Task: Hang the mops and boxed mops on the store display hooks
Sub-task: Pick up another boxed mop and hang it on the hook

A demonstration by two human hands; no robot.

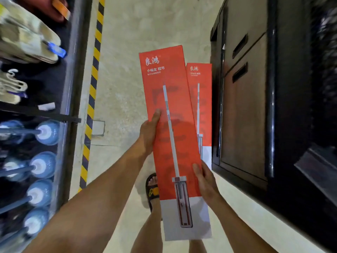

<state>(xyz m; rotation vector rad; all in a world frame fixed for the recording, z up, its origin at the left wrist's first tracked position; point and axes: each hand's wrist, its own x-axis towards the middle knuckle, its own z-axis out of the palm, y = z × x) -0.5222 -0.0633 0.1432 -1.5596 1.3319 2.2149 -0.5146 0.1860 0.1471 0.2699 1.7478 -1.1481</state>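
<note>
I hold a long red and white boxed mop (pixel 169 99) flat in front of me, its printed mop picture facing up. My left hand (pixel 150 132) grips its left edge near the middle. My right hand (pixel 205 181) grips its right edge lower down. A second boxed mop (pixel 202 106) of the same kind stands behind it, leaning against the dark cabinet. On the left, the store display (pixel 69 70) carries hanging cloth mop heads (pixel 27 39) at the top and a row of blue round mop heads (pixel 46 132) on handles below.
A dark wooden cabinet (pixel 244 106) with drawers fills the right side. A yellow and black striped line (pixel 94 79) runs along the pale floor beside the display base. My sandalled foot (pixel 153 189) shows below the box.
</note>
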